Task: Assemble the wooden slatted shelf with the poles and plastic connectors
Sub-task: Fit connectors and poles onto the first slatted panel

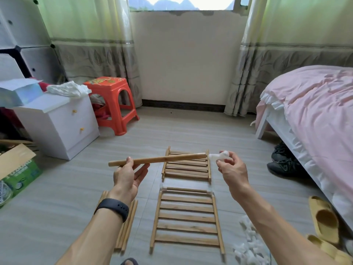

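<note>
Presently, near slatted panel (187, 217) and far slatted panel (188, 167) lie flat on the floor. Left hand (127, 176) pinches a wooden pole (162, 159) level above them. Right hand (232, 169) pinches a white plastic connector (218, 156) just beside the pole's right end.

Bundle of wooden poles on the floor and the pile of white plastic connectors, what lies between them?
The nearer wooden slatted panel lies flat between them, as the head view shows.

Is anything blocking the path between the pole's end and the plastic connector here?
Nothing visible does. The left hand holds the pole, whose right end points at the connector pinched in the right hand, with only a small open gap between them. The slatted panel lies on the floor beneath.
</note>
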### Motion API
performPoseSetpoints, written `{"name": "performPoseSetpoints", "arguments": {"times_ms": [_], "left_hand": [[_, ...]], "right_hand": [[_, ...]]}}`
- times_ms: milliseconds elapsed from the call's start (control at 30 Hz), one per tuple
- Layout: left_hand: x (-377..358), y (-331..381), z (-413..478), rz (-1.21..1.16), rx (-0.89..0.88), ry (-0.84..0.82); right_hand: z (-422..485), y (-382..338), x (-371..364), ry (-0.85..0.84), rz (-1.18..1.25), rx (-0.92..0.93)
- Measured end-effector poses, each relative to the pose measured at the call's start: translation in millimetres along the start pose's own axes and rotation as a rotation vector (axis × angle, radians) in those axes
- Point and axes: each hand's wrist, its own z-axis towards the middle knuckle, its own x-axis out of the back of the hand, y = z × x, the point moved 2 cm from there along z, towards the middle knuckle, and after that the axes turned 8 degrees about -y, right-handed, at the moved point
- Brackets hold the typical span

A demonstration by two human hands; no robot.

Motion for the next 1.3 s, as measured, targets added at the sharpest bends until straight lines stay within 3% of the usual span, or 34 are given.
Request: {"name": "performPoseSetpoints", "arguments": {"times_ms": [533, 900, 1300], "left_hand": [[-3.0, -7.4, 2.7, 0.037, 0.006, -0.023], [-13.4, -16.4, -2.3, -0.007, 0.021, -0.007], [-27.8, -19.8, -7.3, 0.02, -0.006, -0.058]], "right_hand": [[-6.8, -0.7, -5.1, -0.038, 0.395, -0.159], [-7.0, -5.6, -14.3, 0.149, 0.643, -0.18], [-7.5, -10.6, -9.5, 0.266, 0.613, -0.132]]}}
